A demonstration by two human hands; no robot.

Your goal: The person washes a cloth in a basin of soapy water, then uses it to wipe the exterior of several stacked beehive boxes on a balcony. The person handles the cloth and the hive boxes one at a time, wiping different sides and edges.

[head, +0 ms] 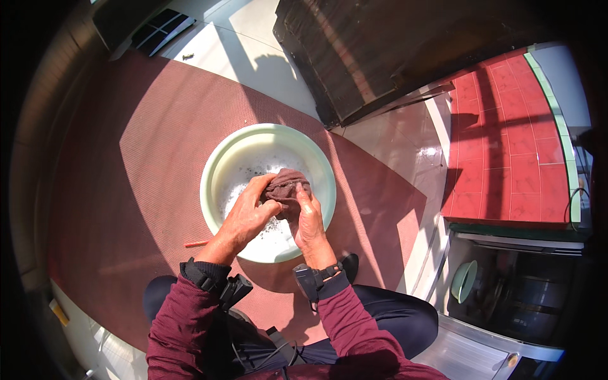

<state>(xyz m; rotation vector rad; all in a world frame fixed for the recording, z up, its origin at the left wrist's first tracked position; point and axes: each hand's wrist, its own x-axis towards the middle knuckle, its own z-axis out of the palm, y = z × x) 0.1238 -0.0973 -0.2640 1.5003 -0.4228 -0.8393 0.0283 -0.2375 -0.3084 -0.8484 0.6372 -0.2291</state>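
Note:
A pale green plastic basin (pixel 207 190) with foamy, soapy water (pixel 280 237) in it stands on a reddish mat. Above the water, both my hands grip a bunched, wet-looking brown cloth (pixel 286 184). My left hand (pixel 249 213) has it from the left, with thumb and fingers against its lower left side. On the right, my right hand (pixel 308 221) holds the cloth with the thumb pressed on top. The lower part of the cloth hangs between my hands. Some of my fingers are hidden behind it.
Under the basin lies the reddish textured mat (pixel 161 123). A thin red stick (pixel 196 244) touches the mat left of my left wrist. A large dark panel (pixel 380 57) stands at the top. Red tiles (pixel 513 180) and a small green bowl (pixel 464 281) are at the right.

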